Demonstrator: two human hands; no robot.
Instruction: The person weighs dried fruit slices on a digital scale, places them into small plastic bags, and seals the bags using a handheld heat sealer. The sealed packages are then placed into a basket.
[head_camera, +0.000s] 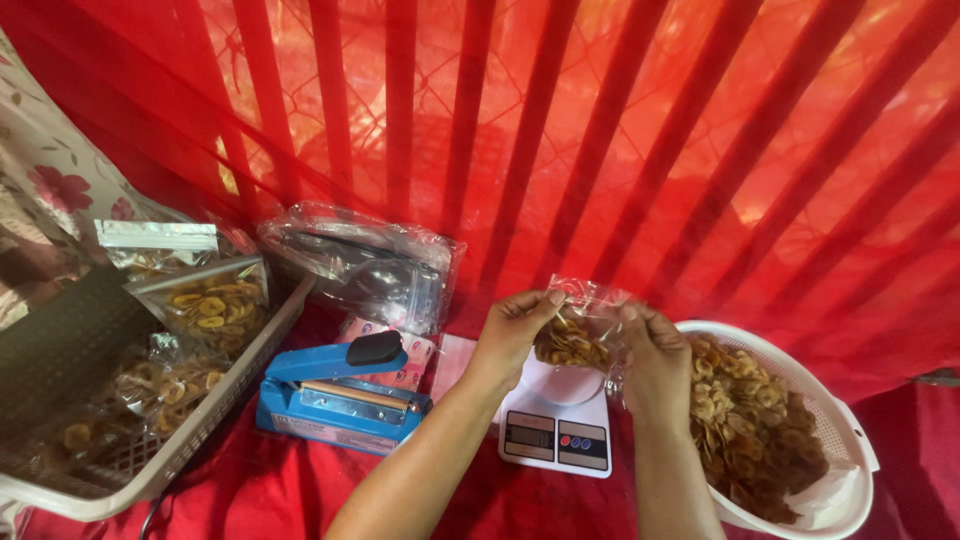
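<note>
Holding a small clear plastic bag (583, 325) of banana chips at centre frame, both hands pinch its upper part. Left hand (512, 335) grips the bag's left top edge, thumb and forefinger closed on the film. Right hand (655, 352) is closed on the bag's right side, fingers curled round the plastic. Bag is partly filled with pale yellow chips and hangs just above the kitchen scale (556, 420).

Scale: white, with a small display and round buttons on its front, sits on the red cloth (250, 490) at lower centre. Cannot tell whether the bag's bottom touches the platform.

Right of the scale, at lower right: white plastic colander basket (855, 430) heaped with loose banana chips (745, 420), darker brown toward the near side. Right forearm crosses just beside its left rim.

Left of the scale: blue impulse sealer (335, 395) with a black knob on the handle, arm down, lying on the cloth. Behind it, a bundle of empty clear bags (365, 265) wrapped in plastic, and a small pink-and-white packet (400, 365) between sealer and scale.

Far left: large white mesh tray (215, 400) holding several filled chip packets (210, 305), some with silver tops, stacked loosely.

Background: red net curtain (620, 130) with darker vertical folds across the upper frame. Floral fabric (55, 170) at upper left edge.
</note>
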